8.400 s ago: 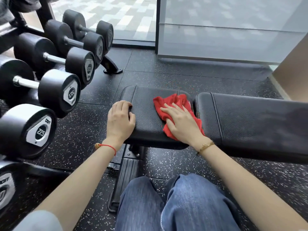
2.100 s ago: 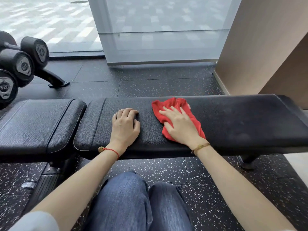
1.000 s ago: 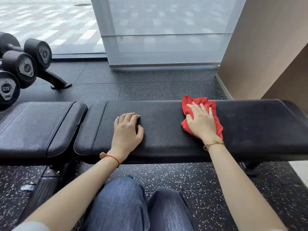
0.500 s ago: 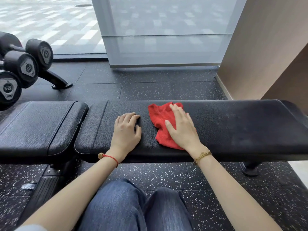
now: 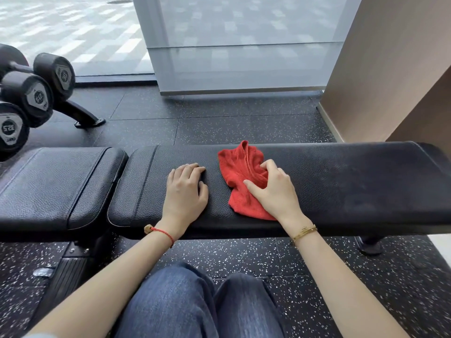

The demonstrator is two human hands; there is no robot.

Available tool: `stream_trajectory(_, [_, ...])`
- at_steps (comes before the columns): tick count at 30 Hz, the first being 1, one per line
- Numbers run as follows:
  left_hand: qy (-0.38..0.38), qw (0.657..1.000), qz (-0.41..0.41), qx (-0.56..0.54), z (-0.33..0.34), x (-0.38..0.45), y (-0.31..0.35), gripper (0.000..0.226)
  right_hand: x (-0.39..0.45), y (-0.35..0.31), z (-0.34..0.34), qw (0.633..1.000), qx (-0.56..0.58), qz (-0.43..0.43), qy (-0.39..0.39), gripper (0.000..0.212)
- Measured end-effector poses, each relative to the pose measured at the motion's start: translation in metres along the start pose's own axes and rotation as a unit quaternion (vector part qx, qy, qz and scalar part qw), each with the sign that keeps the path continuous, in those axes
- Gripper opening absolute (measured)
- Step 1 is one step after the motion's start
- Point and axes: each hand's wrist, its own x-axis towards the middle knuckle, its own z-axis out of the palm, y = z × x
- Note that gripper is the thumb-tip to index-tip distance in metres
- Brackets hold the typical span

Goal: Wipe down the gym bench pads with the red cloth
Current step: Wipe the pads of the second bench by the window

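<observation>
Head view: crumpled red cloth (image 5: 240, 172)

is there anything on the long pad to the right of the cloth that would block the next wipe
Nothing visible does. The right hand grips the red cloth on the long pad, and the pad's surface from the cloth to its right end is bare. The left hand rests on the pad left of the cloth, outside that path.
</observation>
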Motion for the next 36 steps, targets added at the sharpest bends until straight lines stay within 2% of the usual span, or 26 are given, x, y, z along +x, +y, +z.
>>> stream_trajectory(5, [0.001, 1.000, 0.006, -0.001, 0.003, 0.001, -0.004, 0.037, 0.007, -0.004, -0.001, 1.000, 0.005, -0.012, 0.002, 0.038])
stream_trajectory(10, [0.007, 1.000, 0.003, -0.004, 0.006, 0.005, -0.009, 0.034, 0.027, -0.010, -0.002, 0.998, 0.045, -0.012, -0.053, 0.037])
stream_trajectory(17, [-0.049, 0.999, -0.013, -0.017, -0.038, 0.026, -0.009, 0.033, 0.047, -0.046, -0.018, 0.968, 0.172, 0.102, -0.149, 0.037])
stream_trajectory(27, [-0.068, 0.997, -0.019, -0.043, -0.198, 0.064, 0.023, 0.027, 0.055, -0.171, -0.120, 0.956, 0.175, 0.157, -0.173, 0.029])
stream_trajectory(36, [-0.079, 0.993, -0.065, -0.052, -0.422, 0.113, 0.073, 0.027, 0.081, -0.345, -0.276, 0.948, 0.211, 0.142, -0.194, 0.027])
